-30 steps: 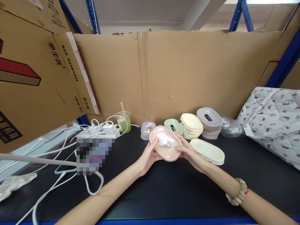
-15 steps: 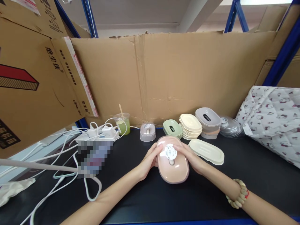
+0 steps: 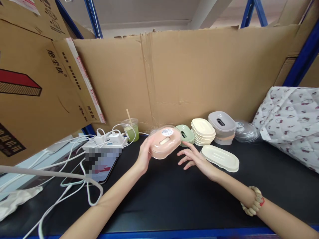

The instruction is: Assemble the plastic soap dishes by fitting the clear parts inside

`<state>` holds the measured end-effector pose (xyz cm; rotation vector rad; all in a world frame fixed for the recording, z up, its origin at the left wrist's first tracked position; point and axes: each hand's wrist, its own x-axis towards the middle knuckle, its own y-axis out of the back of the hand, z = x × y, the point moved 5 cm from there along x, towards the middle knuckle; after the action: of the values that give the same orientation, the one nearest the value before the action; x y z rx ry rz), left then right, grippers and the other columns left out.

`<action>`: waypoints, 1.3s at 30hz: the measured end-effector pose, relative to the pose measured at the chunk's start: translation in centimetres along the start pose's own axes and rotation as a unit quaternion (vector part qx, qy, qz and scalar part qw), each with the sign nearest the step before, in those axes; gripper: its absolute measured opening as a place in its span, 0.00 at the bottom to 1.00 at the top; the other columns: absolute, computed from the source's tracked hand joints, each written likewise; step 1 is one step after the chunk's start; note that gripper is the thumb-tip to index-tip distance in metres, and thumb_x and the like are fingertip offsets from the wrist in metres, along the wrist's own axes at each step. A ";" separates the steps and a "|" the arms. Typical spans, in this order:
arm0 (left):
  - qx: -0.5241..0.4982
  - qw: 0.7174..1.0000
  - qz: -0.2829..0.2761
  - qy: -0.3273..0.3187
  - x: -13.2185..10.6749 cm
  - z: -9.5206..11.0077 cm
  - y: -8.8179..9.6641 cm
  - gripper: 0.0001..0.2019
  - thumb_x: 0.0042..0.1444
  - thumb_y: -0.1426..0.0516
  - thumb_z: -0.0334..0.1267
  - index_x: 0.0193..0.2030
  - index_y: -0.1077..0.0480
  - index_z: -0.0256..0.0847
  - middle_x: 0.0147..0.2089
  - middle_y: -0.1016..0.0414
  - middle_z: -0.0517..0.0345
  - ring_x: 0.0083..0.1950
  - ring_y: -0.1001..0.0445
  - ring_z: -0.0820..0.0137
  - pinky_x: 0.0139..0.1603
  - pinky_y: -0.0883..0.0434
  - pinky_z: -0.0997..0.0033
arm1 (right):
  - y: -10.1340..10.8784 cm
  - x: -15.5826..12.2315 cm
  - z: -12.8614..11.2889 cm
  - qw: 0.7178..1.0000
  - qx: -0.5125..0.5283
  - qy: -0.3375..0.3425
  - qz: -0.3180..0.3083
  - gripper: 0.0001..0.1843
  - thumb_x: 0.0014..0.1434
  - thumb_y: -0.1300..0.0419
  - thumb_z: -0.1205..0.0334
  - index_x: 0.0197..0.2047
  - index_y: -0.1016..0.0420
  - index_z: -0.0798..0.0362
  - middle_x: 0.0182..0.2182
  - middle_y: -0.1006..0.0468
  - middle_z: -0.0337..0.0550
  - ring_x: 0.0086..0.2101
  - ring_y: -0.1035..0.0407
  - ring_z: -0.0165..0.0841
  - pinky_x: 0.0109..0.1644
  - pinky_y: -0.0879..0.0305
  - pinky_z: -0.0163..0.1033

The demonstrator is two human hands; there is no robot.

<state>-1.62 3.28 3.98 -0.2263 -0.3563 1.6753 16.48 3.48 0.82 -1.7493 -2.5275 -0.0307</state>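
My left hand (image 3: 144,155) grips the left end of a pink oval box (image 3: 161,150) with a clear lid, a round printed sticker and a slot in its top. The box is raised over the black table and tilted a little. To its right, my right hand (image 3: 195,160) is off the box, its fingers spread with nothing in them. Behind the box, a green box part (image 3: 184,133) with a dark slot is partly covered. Just beyond my right hand lies a long cream lid (image 3: 220,158).
A stack of cream lids (image 3: 203,130), stacked grey box parts (image 3: 222,126) and clear covers (image 3: 245,132) line the back right. A quilted bag (image 3: 291,119) stands far right. On the left are a green drink (image 3: 132,130), a power strip (image 3: 106,143), cables and a phone (image 3: 106,167).
The pink box has moved back and left, and its top has turned from facing me to facing more upward. My right hand has let go of it. The small grey box behind is now hidden.
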 end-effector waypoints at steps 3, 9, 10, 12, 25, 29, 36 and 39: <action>0.003 0.999 0.025 -0.021 1.0 0.7 0.9 0.24 0.44 0.41 0.53 0.44 0.30 0.39 0.47 0.25 0.53 0.48 0.27 0.60 0.36 0.30 0.71 | -0.3 -0.2 -0.4 0.998 -0.058 0.012 -0.023 0.38 0.49 0.40 0.46 0.58 0.50 0.48 0.35 0.31 0.37 0.30 0.29 0.29 0.29 0.34 0.35; 0.079 0.982 0.144 -0.091 3.1 1.5 1.6 0.14 0.48 0.42 0.46 0.38 0.34 0.41 0.47 0.28 0.55 0.53 0.32 0.65 0.49 0.35 0.71 | -0.8 -0.1 0.1 0.986 -0.148 0.043 -0.062 0.31 0.51 0.41 0.49 0.56 0.45 0.49 0.31 0.32 0.36 0.27 0.31 0.29 0.30 0.37 0.36; 0.085 0.980 0.154 -0.090 3.5 1.6 1.5 0.13 0.48 0.42 0.46 0.37 0.35 0.41 0.47 0.28 0.54 0.53 0.32 0.64 0.50 0.35 0.71 | -0.8 -0.1 0.2 0.984 -0.156 0.047 -0.069 0.31 0.51 0.42 0.49 0.55 0.44 0.50 0.30 0.32 0.35 0.27 0.31 0.29 0.30 0.37 0.37; 0.095 0.978 0.162 -0.085 4.4 1.7 0.9 0.13 0.49 0.43 0.47 0.36 0.36 0.41 0.48 0.29 0.53 0.53 0.31 0.65 0.49 0.35 0.70 | -0.8 0.1 0.5 0.982 -0.166 0.053 -0.078 0.29 0.52 0.42 0.49 0.54 0.43 0.50 0.29 0.32 0.35 0.27 0.31 0.29 0.32 0.37 0.37; 0.249 0.915 0.318 -0.013 5.6 -0.4 0.1 0.13 0.52 0.47 0.48 0.41 0.40 0.46 0.56 0.39 0.43 0.65 0.48 0.54 0.59 0.47 0.55 | -0.9 0.2 0.4 0.977 -0.178 0.072 -0.095 0.26 0.53 0.44 0.49 0.52 0.40 0.51 0.28 0.32 0.35 0.27 0.31 0.29 0.36 0.36 0.40; 0.265 0.903 0.337 0.007 5.3 -0.4 0.4 0.12 0.56 0.51 0.47 0.44 0.41 0.45 0.56 0.41 0.41 0.64 0.48 0.52 0.58 0.47 0.53 | -0.9 0.3 0.5 0.975 -0.187 0.076 -0.096 0.26 0.52 0.44 0.49 0.52 0.40 0.52 0.27 0.31 0.35 0.27 0.32 0.30 0.36 0.36 0.40; 0.277 0.912 0.295 -0.062 1.9 1.9 -1.8 0.15 0.57 0.52 0.45 0.50 0.43 0.45 0.58 0.43 0.44 0.66 0.50 0.55 0.61 0.49 0.55 | -0.6 0.3 -0.3 0.967 -0.208 0.120 -0.079 0.20 0.54 0.45 0.52 0.48 0.33 0.50 0.28 0.30 0.37 0.24 0.33 0.27 0.28 0.38 0.35; 0.257 0.951 0.133 -0.108 -4.4 1.1 -2.3 0.12 0.51 0.43 0.42 0.42 0.34 0.48 0.54 0.34 0.51 0.62 0.43 0.57 0.63 0.48 0.59 | 0.1 -1.0 -4.3 0.939 -0.242 0.243 0.020 0.11 0.55 0.45 0.55 0.39 0.27 0.49 0.28 0.28 0.40 0.25 0.33 0.29 0.25 0.39 0.35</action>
<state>0.76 -0.89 5.59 0.3125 -0.0391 2.0029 17.14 2.35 5.01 -1.6498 -2.2246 -1.0260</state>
